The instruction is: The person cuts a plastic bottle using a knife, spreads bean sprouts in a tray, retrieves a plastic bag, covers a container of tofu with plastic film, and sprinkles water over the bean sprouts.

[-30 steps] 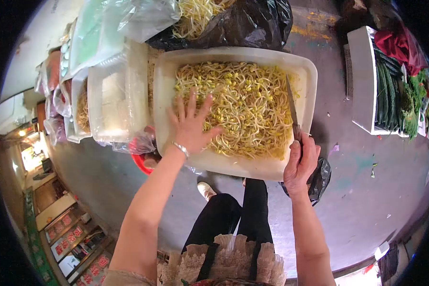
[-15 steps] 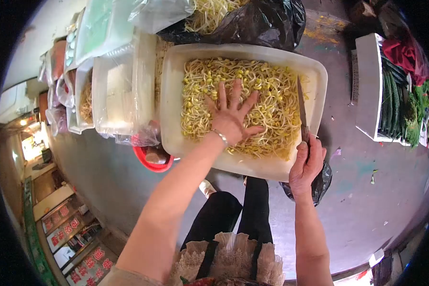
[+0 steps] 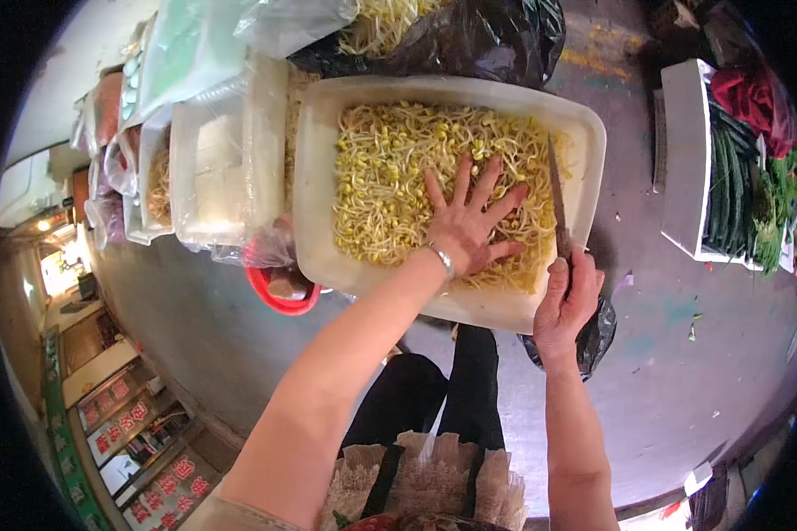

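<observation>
A white plastic tub (image 3: pixel 319 257) holds a thick bed of bean sprouts (image 3: pixel 390 168) with yellow heads and pale stems. My left hand (image 3: pixel 471 223) lies on the sprouts with its fingers spread, palm down. A metal bracelet is on that wrist. My right hand (image 3: pixel 569 296) is closed around the handle of a knife (image 3: pixel 557 190) at the tub's right side. The blade points away from me, along the right edge of the sprouts. Most of the handle is hidden in my fingers.
Behind the tub, a black plastic bag (image 3: pixel 496 44) holds more sprouts. On the left stand plastic-covered bins (image 3: pixel 226 168) and a red basin (image 3: pixel 283 301). A white foam box (image 3: pixel 682 159) on the right contains cucumber-like vegetables (image 3: pixel 726 195) and leafy greens. Another black bag (image 3: pixel 600 336) is below my right hand.
My left hand has shifted right across the sprouts, closer to the knife, with its fingers still spread. My right hand and the knife have hardly moved.
</observation>
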The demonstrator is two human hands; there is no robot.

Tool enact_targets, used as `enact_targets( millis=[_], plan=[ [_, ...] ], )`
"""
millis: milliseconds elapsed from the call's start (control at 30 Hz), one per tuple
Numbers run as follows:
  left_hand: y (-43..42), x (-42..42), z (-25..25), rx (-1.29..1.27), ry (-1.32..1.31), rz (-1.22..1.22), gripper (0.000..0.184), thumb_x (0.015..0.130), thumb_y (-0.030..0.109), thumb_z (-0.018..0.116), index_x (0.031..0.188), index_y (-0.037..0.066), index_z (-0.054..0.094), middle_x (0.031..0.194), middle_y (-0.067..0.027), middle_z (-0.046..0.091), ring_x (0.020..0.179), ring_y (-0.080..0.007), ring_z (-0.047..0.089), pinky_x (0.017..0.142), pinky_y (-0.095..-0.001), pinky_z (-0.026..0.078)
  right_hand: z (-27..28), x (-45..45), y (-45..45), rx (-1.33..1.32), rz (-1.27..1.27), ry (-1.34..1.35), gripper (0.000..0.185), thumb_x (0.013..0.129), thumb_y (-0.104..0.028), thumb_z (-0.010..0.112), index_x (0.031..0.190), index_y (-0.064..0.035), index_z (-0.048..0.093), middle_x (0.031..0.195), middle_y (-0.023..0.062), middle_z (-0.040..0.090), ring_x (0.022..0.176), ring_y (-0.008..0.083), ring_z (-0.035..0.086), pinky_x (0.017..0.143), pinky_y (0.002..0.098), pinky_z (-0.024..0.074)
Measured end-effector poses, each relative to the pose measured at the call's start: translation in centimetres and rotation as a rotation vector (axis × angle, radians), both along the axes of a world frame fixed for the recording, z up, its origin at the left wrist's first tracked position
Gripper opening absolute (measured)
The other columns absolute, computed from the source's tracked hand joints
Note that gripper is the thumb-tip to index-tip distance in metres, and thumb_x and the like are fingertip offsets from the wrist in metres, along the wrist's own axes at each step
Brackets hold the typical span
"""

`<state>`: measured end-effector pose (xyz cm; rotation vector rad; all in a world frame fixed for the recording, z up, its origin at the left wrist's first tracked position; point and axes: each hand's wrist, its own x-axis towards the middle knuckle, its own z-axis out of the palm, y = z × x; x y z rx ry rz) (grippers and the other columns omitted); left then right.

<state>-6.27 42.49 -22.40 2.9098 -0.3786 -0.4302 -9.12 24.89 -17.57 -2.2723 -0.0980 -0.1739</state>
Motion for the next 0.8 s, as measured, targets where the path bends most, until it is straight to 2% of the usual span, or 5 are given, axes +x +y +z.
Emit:
enact_targets(
  millis=[433, 567, 633, 667, 800],
  plan=[
    [-0.7, -0.1, 1.7, -0.076, 0.098, -0.073, 0.082, 0.08, 0.064, 0.052, 0.149, 0.037, 0.018, 0.157, -0.0125, 0.0, 0.142, -0.0429, -0.003, 0.1, -0.0759, -0.003, 0.2, 0.2, 0.0, -0.044, 0.021, -0.013, 0.025, 0.093, -0.016, 0.047, 0.112, -0.0023, 0.057, 0.089, 0.0122, 0.06, 0.08, 0.0274, 0.055, 0.074, 0.0358, 0.0345],
    [0.0, -1.4, 4.8, -0.071, 0.163, -0.051, 0.073, 0.084, 0.049, 0.058, 0.148, 0.035, 0.024, 0.158, -0.0085, 0.0, 0.144, -0.0384, 0.0, 0.103, -0.0733, -0.002, 0.3, 0.0, -0.1, -0.057, 0.033, 0.007, 0.025, 0.093, -0.014, 0.048, 0.112, -0.002, 0.057, 0.092, 0.0128, 0.06, 0.084, 0.028, 0.056, 0.074, 0.0365, 0.0348],
    [1.0, -3.2, 5.7, -0.046, 0.066, 0.016, 0.067, 0.085, 0.041, 0.06, 0.145, 0.032, 0.032, 0.158, -0.0078, 0.007, 0.144, -0.0354, 0.005, 0.103, -0.0731, 0.004, 0.6, 0.0, 0.0, -0.063, 0.032, 0.011, 0.024, 0.093, -0.013, 0.048, 0.112, -0.0017, 0.057, 0.093, 0.0131, 0.06, 0.085, 0.0282, 0.056, 0.075, 0.0369, 0.0351],
    [1.9, -4.4, 6.0, -0.192, -0.143, 0.065, 0.045, 0.084, 0.036, 0.062, 0.125, 0.021, 0.056, 0.146, -0.0114, 0.036, 0.137, -0.0362, 0.024, 0.096, -0.0713, 0.018, 0.8, 0.0, 0.1, -0.052, 0.032, 0.021, 0.024, 0.093, -0.012, 0.048, 0.112, -0.0015, 0.057, 0.094, 0.0134, 0.06, 0.085, 0.0286, 0.056, 0.076, 0.0371, 0.0354],
    [5.0, -7.9, 7.1, -0.318, -0.206, 0.214, 0.019, 0.083, 0.028, 0.063, 0.092, 0.011, 0.064, 0.108, -0.0112, 0.06, 0.111, -0.0327, 0.05, 0.085, -0.0573, 0.034, 2.7, -0.7, 0.1, -0.069, 0.053, 0.093, 0.022, 0.093, -0.008, 0.049, 0.111, -0.0006, 0.057, 0.096, 0.0147, 0.061, 0.085, 0.0311, 0.055, 0.078, 0.0382, 0.0379]
  ],
)
